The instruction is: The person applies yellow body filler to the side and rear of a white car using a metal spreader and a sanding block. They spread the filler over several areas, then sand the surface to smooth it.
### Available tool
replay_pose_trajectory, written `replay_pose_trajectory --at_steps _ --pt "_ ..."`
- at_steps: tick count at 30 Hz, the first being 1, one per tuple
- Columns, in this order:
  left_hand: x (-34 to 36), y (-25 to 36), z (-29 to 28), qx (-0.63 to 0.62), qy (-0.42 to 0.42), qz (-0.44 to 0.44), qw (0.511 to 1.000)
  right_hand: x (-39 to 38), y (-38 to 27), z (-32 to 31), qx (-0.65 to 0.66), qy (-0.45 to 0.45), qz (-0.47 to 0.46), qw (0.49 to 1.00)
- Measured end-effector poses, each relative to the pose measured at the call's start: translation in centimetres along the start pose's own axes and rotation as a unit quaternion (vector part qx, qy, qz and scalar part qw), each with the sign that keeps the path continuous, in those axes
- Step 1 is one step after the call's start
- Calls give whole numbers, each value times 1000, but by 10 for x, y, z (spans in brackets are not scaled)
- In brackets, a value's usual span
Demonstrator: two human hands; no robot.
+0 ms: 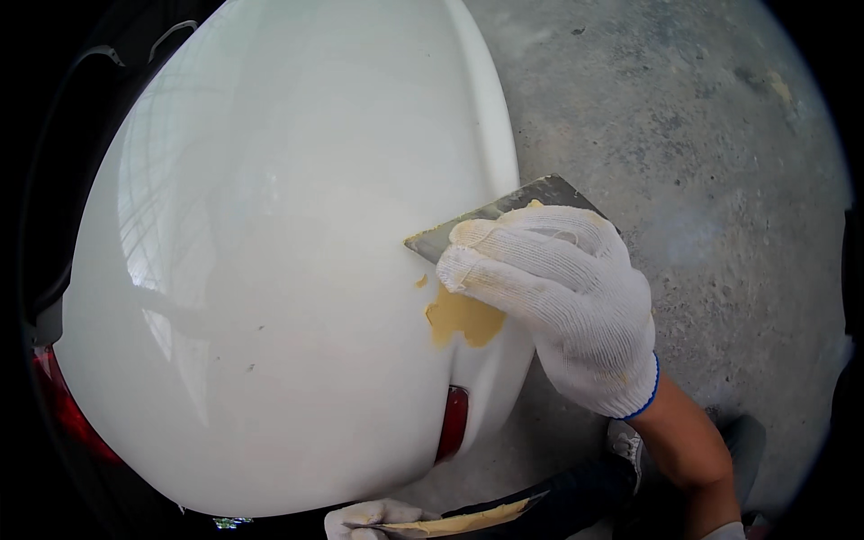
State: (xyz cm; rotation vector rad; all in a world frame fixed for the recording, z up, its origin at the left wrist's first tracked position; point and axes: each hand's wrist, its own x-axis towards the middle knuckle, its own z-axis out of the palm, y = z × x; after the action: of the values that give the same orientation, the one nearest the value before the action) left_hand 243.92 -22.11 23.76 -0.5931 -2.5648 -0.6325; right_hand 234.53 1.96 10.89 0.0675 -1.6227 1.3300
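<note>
My right hand (576, 301), in a white knit glove with a blue cuff, is closed around a flat grey filler spreader (562, 192). The spreader is tilted, and its left corner lies at or just above the white car body panel (297, 270); I cannot tell whether it touches. Just below the fingers, a patch of yellow body filler (468, 317) sits on the panel near its right edge. At the lower edge my left hand (373, 519), also gloved in white, grips a thin flat plate (486, 519) smeared with yellow filler.
A small red reflector (454, 423) is set in the panel below the filler patch. A red tail light (72, 405) shows at the far left. Grey concrete floor (720, 180) lies to the right, with my shoe (623, 443) and dark trousers (567, 495) lower down.
</note>
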Motion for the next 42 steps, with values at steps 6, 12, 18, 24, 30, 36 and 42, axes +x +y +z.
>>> replay_pose_trajectory --at_steps 6,12,18,24,30,36,42 --pt "-1 -18 -2 -21 2 48 999 -40 -11 12 -59 -64 -50 995" --pt "-1 -5 6 -176 13 -90 980 -68 -24 -34 201 -199 80 956" --pt "7 9 20 -245 141 -114 952 -53 11 -53 256 -193 210 924" --pt "4 8 31 -390 203 -152 885 9 54 -24 85 -9 27 996" --pt "3 6 27 -289 175 -130 932 9 59 -14 97 -53 -34 993" --pt "2 0 26 -176 120 -91 973 7 59 -3 52 -4 -31 998" --pt "3 -5 20 -99 108 -48 988 -17 56 -12 106 -33 34 993"
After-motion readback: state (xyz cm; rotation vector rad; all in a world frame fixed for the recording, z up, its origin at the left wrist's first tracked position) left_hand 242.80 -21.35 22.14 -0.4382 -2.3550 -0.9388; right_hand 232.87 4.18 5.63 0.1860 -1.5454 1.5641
